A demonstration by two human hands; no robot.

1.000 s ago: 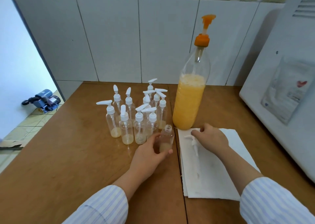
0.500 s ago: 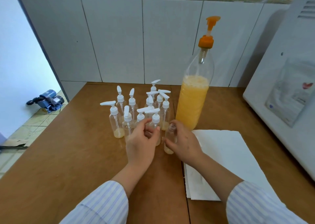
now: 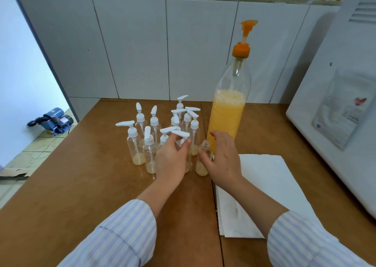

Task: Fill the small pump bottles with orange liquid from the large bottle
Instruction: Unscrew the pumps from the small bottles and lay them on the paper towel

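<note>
Pinching a capped pump bottle [image 3: 186,155], left hand [image 3: 173,161]; right hand [image 3: 223,161] beside uncapped bottle [image 3: 202,165].

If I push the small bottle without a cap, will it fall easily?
Probably yes. The open small bottle looks like thin clear plastic, holding only a little orange liquid at the bottom, so it is likely light. It is tall and narrow, so a sideways push may tip and spill it.

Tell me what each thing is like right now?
Big bottle: upright, over half full of orange liquid, orange pump on.
Open little bottle: no pump, a bit of liquid at the bottom.
Capped little bottles: upright, pumps on, nearly empty.
Left hand: fingers pinching a pump.
Right hand: thumb touching the open bottle.
Paper: flat.
</note>
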